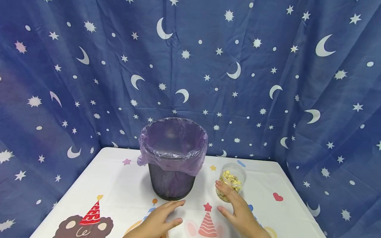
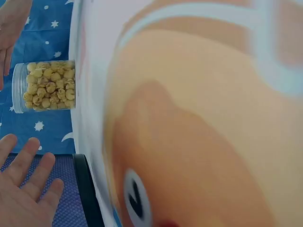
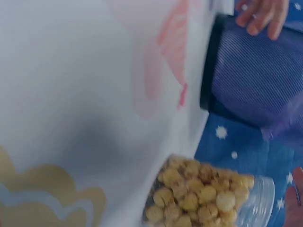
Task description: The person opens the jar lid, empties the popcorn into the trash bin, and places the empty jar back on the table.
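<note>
A clear plastic jar (image 1: 239, 170) of yellow popcorn (image 1: 232, 178) stands upright on the table, right of centre. My right hand (image 1: 238, 213) is held at its near side, fingers extended and overlapping the jar in the head view. Left of the jar stands a black mesh waste bin (image 1: 171, 183), lined with a purple plastic bag (image 1: 191, 163) folded over its rim. In front of the bin is my left hand (image 1: 159, 220), with its fingers spread and nothing in it. The left wrist view shows the popcorn-filled jar from the side, between both hands.
A white tablecloth (image 1: 119, 178) printed with a bear, party hats, stars and a heart covers the table. Blue curtains (image 1: 190, 82) with moons and stars hang behind it and on both sides. The bin is the tallest thing on the table.
</note>
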Tool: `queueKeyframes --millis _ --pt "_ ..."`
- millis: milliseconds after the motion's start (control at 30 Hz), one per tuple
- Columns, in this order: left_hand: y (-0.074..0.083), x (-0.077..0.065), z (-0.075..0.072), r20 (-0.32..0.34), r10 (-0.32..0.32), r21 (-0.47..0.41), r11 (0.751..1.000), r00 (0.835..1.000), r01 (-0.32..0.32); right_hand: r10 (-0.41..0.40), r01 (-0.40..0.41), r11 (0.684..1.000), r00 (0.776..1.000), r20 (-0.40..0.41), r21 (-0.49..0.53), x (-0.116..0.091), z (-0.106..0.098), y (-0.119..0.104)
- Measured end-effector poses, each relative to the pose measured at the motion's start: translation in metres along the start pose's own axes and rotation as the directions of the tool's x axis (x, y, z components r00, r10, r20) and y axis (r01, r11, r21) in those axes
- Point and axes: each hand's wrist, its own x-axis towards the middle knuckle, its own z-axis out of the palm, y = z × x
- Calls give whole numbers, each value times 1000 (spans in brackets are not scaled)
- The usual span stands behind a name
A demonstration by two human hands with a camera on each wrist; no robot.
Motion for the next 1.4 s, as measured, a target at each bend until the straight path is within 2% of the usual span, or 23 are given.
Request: queueKeyframes --millis 133,333,433,567,767,1000,1133,1233,1400 --pt "5 11 8 -20 -39 -113 993 999 36 31 -31 1000 995 -92 0 4 -10 5" --pt "8 33 25 -74 -40 -222 975 996 23 95 -96 995 984 -152 1 7 -19 17" --pt "10 44 33 -90 -49 -275 961 995 23 144 -142 990 973 -182 22 7 -21 24" --pt "12 59 40 -91 -83 -354 934 992 46 245 -244 969 947 -209 32 7 -20 34" --pt "14 79 48 -75 -137 -423 901 988 92 395 -380 918 896 -204 110 10 -21 48" --pt "18 103 60 -42 -193 -482 863 980 150 543 -512 835 828 -143 203 11 -23 60" --pt "18 116 65 -55 -214 -505 849 975 157 587 -546 793 803 -101 272 9 -22 65" --pt "18 126 67 -61 -220 -537 830 973 154 603 -551 769 793 -82 325 8 -20 68" --pt "17 143 73 -66 -229 -582 799 971 149 653 -597 710 757 -33 373 7 -15 76"
